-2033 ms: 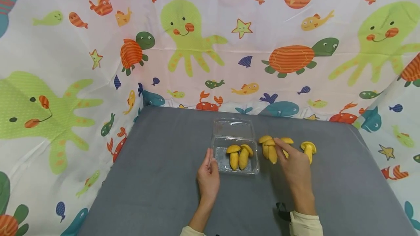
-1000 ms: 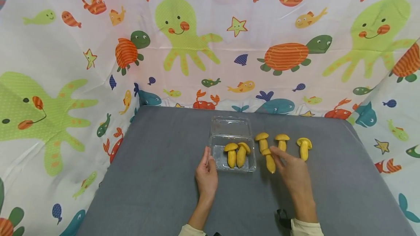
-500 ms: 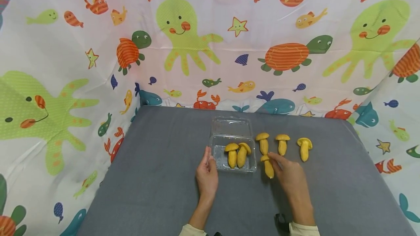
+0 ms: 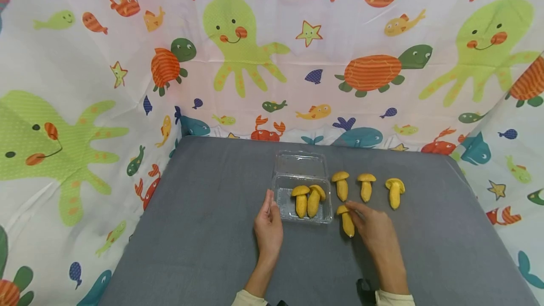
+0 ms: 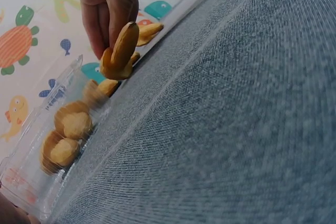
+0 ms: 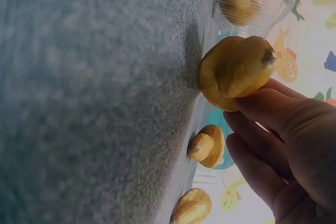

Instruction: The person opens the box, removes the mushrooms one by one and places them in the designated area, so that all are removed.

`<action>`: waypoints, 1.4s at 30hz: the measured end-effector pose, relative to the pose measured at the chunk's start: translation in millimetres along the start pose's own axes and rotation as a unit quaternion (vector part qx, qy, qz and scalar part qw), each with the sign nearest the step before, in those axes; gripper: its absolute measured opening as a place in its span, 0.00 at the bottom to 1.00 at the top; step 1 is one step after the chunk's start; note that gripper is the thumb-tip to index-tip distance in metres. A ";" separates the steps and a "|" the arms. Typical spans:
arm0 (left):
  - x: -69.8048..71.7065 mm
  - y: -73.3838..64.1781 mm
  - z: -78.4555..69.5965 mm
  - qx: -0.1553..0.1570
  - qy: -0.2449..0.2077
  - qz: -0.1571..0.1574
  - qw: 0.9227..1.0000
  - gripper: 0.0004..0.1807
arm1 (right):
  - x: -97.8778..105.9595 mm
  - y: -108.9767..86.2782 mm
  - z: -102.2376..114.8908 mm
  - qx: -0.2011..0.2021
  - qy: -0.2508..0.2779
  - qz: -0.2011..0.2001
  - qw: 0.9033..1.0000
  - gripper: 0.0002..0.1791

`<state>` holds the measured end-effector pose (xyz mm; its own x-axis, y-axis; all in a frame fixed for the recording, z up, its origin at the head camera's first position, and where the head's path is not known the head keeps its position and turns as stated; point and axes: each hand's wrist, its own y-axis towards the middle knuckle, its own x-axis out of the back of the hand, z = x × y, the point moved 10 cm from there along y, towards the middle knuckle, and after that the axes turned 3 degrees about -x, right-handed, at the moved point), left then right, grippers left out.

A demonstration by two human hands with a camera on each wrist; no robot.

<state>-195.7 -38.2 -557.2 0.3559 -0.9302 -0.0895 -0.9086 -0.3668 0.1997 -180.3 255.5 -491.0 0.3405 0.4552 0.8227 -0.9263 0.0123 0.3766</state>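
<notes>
My right hand (image 4: 378,233) pinches a yellow toy mushroom (image 4: 348,225) by its cap, right of a clear plastic box (image 4: 282,211). In the right wrist view, the thumb and fingers grip this mushroom's cap edge, its stem end facing the camera. My left hand (image 4: 268,228) holds the box's left edge between thumb and fingers; only a bit of it shows in the left wrist view. Inside the box, two yellow mushrooms (image 4: 301,202) stand side by side at the right, caps away from me. The box's lid (image 4: 300,164) lies folded back, open.
Three more yellow mushrooms lie on the grey cloth-covered table (image 4: 204,230): one beside the box (image 4: 341,187), one further right (image 4: 366,188), and one rightmost (image 4: 395,193). A sea-animal curtain (image 4: 272,70) surrounds the back and sides.
My right hand has drawn its mushroom out of the row and nearer to me, apart from the mushroom behind it. My left hand and the box have stayed put.
</notes>
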 end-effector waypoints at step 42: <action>1.3 3.8 6.2 0.011 -0.001 0.009 1.000 0.25 | 34.3 21.7 51.4 0.019 0.059 0.047 0.997 0.23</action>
<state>-200.1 -40.7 -562.6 0.3385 -0.9369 -0.0871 -0.9197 -0.3490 0.1799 -180.4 225.6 -432.7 0.2301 0.5536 0.8003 -0.9456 -0.0671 0.3183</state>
